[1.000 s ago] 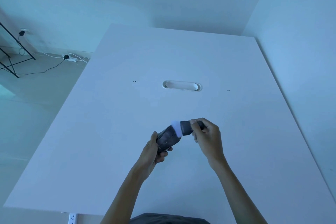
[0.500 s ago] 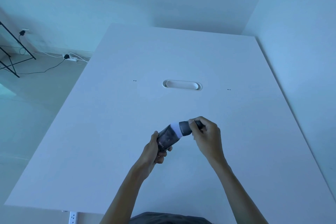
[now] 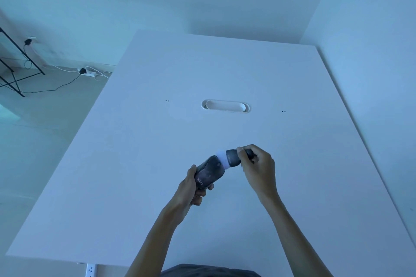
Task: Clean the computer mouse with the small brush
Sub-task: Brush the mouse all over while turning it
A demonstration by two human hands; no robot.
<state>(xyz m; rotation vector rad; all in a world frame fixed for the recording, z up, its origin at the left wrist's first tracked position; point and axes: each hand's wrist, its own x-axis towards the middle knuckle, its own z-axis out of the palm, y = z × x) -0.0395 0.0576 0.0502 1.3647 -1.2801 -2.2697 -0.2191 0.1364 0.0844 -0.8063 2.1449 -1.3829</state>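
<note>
Your left hand (image 3: 190, 189) is wrapped around the computer mouse (image 3: 208, 173), thumb along its left side, fingers curled under and up its right side. The mouse is dark and glossy, held in the air above the near-centre of the white bench (image 3: 135, 164), not touching the surface. Its far end tilts up and toward the right; some pale lettering shows near the end in your palm, too small to read.

Your right hand (image 3: 258, 168) pinches the small brush (image 3: 233, 158) by its dark handle, fingertips closed on it, rest of the handle hidden inside the grip. The brush lies nearly level and points left. Its white bristles (image 3: 221, 159) press against the far upper end of the mouse, next to the scroll wheel area.

Both forearms come in from the bottom edge, a dark bit of clothing between them.

Further back on the bench there is an oval cable slot (image 3: 225, 106) at the middle, well apart from your hands. To the left, on the floor, a power strip (image 3: 87, 73) with cables, and a black metal frame (image 3: 15, 67) near the wall.
</note>
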